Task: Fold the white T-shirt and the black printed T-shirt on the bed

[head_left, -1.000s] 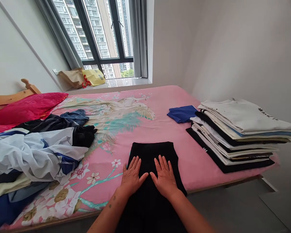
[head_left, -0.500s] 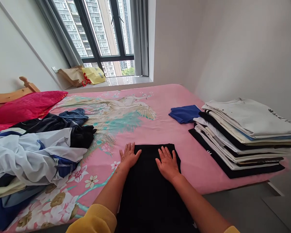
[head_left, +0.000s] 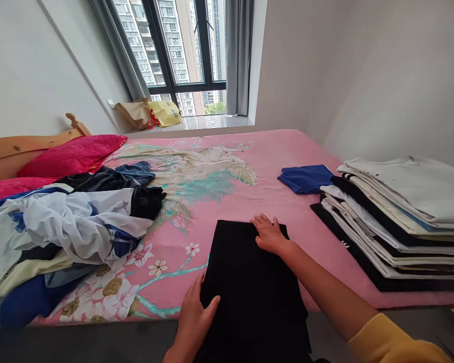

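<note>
The folded black garment (head_left: 253, 287) lay towards the near side of the bed (head_left: 276, 151), on a pink sheet printed with a bird and flowers, and its near end reached the bed's near edge. The right hand (head_left: 269, 234) rested flat at the garment's far edge, its fingers (head_left: 263, 223) slightly spread and lying over that edge without pinching anything. The left hand (head_left: 192, 317) was at the garment's left side towards the near end, its fingers (head_left: 201, 287) loosely together and pointing far, pressed against the black cloth with no pinch visible. A yellow sleeve (head_left: 393, 343) covered the upper right arm. To the left lay a crumpled heap of clothes (head_left: 60, 232), and to the right stood a stack of folded shirts (head_left: 393, 222), with a folded blue cloth (head_left: 305, 179) just beside it. Red pillows (head_left: 71, 155) lay far left against a wooden headboard (head_left: 22, 148), and two bags (head_left: 147, 113) sat on the windowsill beyond.
</note>
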The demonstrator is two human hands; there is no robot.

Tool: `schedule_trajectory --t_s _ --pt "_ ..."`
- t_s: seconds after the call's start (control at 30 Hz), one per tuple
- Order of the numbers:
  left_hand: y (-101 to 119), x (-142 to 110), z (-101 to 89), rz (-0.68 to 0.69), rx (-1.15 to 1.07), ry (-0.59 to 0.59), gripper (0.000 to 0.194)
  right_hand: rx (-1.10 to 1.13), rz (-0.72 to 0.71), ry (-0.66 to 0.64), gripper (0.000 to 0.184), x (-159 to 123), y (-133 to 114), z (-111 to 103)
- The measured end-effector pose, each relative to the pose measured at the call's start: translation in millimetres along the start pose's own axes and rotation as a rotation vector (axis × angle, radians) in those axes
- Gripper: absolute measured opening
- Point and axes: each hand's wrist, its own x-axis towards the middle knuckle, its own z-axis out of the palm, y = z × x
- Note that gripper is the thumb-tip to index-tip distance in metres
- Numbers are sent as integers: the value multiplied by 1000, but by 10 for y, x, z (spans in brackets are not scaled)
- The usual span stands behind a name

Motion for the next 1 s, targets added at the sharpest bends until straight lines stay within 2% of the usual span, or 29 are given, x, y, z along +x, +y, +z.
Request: schedule_trajectory --t_s 0.1,0.23,0.33,0.43,0.57,0.63,0.7,0.8,0.9,0.97,1.0 --pt "43 -109 -59 -154 -89 -108 60 91 -79 -181 73 341 -188 -99" --pt "128 -57 -140 -236 -134 -181 52 81 -18 -292 67 729 -344 -112" --pt "117 -27 -176 -245 -447 -312 47 112 22 -404 68 878 -362 -146" --pt "45 -27 -172 -332 -764 -449 50 174 32 -488 61 885 -365 -207" --pt "31 -7 -195 -327 -856 -526 54 294 7 -514 42 736 -358 -358" --pt "161 57 -319 -278 -858 -557 53 363 -17 -515 38 644 -324 -538" --pt "414 172 -575 -190 -804 -569 51 498 -69 -504 37 558 -273 -832" --pt "953 391 -1153 30 -543 -432 46 798 -218 -395 39 422 -213 -1430" --pt "1450 522 -1658 274 -170 -160 41 913 -344 -136 46 240 -186 -1927" --pt "1596 511 -1757 430 50 -1 36 838 -383 105 41 92 -137 -2001" --pt "1582 477 -1713 512 137 58 34 770 -405 225 35 13 -86 -1929"
